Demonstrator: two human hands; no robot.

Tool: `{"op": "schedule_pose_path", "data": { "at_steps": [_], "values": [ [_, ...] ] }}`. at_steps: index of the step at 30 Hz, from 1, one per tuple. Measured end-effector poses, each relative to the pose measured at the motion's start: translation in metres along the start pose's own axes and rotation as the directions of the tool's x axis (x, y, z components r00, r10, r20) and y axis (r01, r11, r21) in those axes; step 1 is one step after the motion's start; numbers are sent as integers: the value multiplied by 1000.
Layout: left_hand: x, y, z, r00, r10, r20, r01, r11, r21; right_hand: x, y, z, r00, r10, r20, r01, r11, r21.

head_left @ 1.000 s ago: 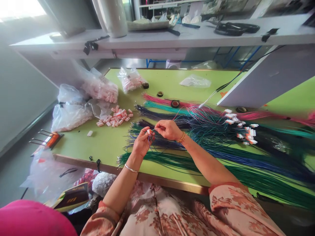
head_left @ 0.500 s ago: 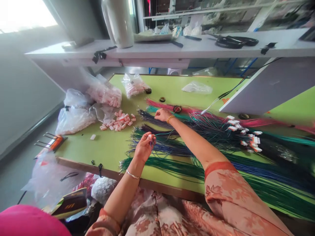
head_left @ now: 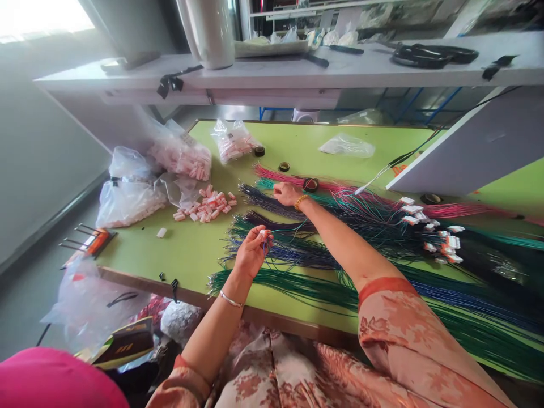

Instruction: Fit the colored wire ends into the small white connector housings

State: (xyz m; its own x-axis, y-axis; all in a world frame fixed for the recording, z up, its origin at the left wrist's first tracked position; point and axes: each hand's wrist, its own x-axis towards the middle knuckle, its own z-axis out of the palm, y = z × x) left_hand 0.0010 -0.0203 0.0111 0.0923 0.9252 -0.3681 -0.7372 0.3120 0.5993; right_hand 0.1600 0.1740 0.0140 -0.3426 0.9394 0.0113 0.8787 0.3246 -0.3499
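My left hand (head_left: 250, 253) is closed in a pinch on a small white connector (head_left: 264, 233) above the front of the table. A few thin green and blue wires trail from that connector to the right. My right hand (head_left: 289, 195) reaches farther out, over the ends of the dark wire bundle (head_left: 267, 199) and beside the teal wires (head_left: 266, 183). Its fingers are pressed together; whatever they pinch is too small to make out. Between and below the hands lie blue wires (head_left: 293, 256) and green wires (head_left: 289, 283).
Left of the wires is a pile of pale pink connectors (head_left: 208, 205), with plastic bags (head_left: 127, 195) behind. Wired white connectors (head_left: 446, 243) cluster at right. Black tape rolls (head_left: 311, 185) lie near the red wires (head_left: 278, 174). A shelf (head_left: 272, 76) spans the back.
The view has shifted slightly, moving the table's things a little to the right. Both hands stay almost where they were, the left still pinching the connector.
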Motion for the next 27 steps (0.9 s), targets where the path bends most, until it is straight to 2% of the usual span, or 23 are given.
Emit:
{"op": "schedule_pose_path", "data": {
  "at_steps": [3, 7, 11, 14, 18, 21, 27],
  "values": [
    [0, 0, 0, 1000, 2, 4, -2, 1000, 12, -2, 1, -7, 999, -45, 18, 46, 999, -24],
    [0, 0, -1, 1000, 3, 9, -4, 999, 33, -2, 3, -17, 999, -40, -30, 40, 999, 1],
    [0, 0, -2, 1000, -3, 10, 3, 999, 54, 0, 9, -30, 998, 57, -11, -55, 994, 96],
    [-1, 1, -1, 1000, -4, 9, 3, 997, 74, -1, 16, -41, 991, 96, -88, -75, 973, 220],
    [-1, 1, 0, 1000, 3, 16, -5, 996, 89, -9, 17, -52, 982, 47, -182, 31, 914, 404],
    [0, 0, -1, 1000, 11, 28, -13, 996, 86, -19, 8, -59, 976, -27, -216, 126, 878, 462],
    [2, -2, -4, 999, 28, 25, -30, 997, 76, -44, -21, -66, 971, -159, -177, 232, 803, 549]
  ]
}}
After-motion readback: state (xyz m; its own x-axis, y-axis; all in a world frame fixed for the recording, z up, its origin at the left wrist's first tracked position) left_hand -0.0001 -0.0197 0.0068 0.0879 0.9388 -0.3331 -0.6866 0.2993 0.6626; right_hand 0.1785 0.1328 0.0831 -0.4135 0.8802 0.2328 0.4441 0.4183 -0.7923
